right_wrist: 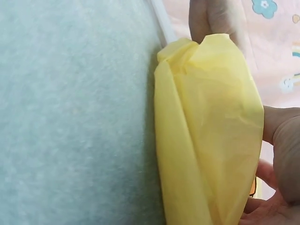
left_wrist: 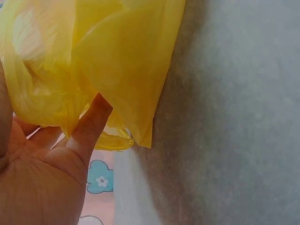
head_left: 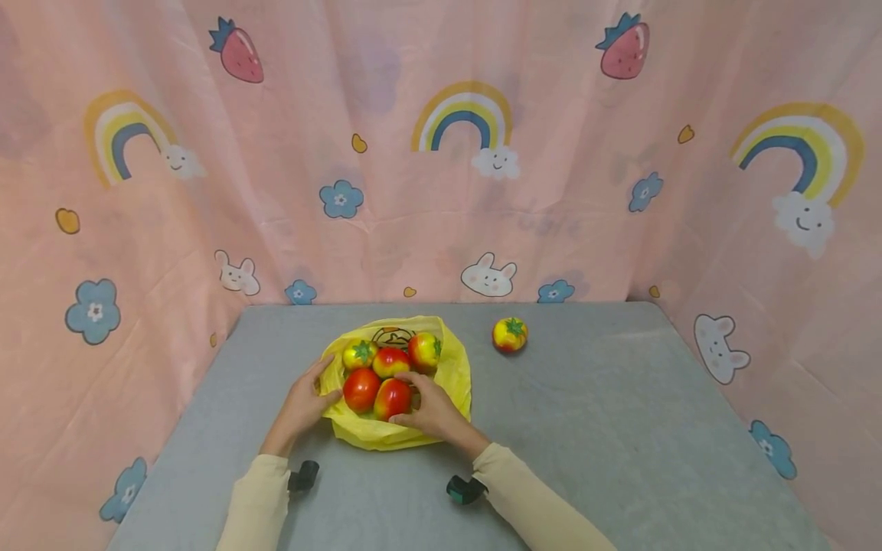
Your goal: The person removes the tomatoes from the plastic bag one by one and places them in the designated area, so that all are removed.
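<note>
A yellow plastic bag (head_left: 453, 375) lies with its mouth wide and several red-and-yellow tomatoes inside. My left hand (head_left: 303, 402) holds the bag's left rim, thumb over the inner side. The left wrist view shows the yellow plastic (left_wrist: 126, 61) draped around that hand. Inside the bag's front right, my right hand (head_left: 436, 407) grips a red-and-yellow tomato (head_left: 391, 399) between thumb and fingers. A redder tomato (head_left: 361, 389) sits just left of it. Behind them are a tomato with a green top (head_left: 359, 354) and another (head_left: 423, 351). The right wrist view shows the bag's side (right_wrist: 211, 122) hiding the fruit.
One more yellow-and-red tomato (head_left: 510, 335) stands on the grey table (head_left: 606, 428), to the right of the bag near the back edge. A pink patterned curtain (head_left: 413, 229) surrounds the table at the back and both sides.
</note>
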Demonstrator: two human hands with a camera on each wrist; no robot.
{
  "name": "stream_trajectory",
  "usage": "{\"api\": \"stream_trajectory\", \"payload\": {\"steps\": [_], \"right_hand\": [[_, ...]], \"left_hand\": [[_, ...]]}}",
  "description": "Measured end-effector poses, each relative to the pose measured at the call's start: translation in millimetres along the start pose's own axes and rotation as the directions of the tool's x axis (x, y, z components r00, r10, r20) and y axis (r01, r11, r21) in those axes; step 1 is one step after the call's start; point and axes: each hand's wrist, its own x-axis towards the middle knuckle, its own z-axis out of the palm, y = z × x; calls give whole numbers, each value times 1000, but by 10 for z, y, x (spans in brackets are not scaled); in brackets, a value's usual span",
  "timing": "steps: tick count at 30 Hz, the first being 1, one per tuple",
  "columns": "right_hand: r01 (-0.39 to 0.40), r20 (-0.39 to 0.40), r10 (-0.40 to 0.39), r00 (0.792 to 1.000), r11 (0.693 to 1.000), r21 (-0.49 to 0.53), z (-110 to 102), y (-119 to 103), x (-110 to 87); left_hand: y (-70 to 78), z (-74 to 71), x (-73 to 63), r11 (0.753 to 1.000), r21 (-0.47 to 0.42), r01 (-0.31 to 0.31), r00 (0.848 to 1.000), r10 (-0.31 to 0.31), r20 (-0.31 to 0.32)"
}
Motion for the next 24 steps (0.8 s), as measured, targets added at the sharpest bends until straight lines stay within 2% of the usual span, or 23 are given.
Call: {"api": "stream_trajectory", "payload": {"steps": [12,17,24], "right_hand": [[-4,6,4,1000,998,67,19,86,20],[-9,-2,10,1000,992,122,-5,46,-8],[-9,-14,12,1000,986,169,-59,-39,-49]], "left_hand": [[-3,19,19,999,-27,17,1000,-18,-16],[-11,16,13,1000,-26,11,1000,-11,-10],[11,21,0,999,-11,35,999,-35,-8]]}}
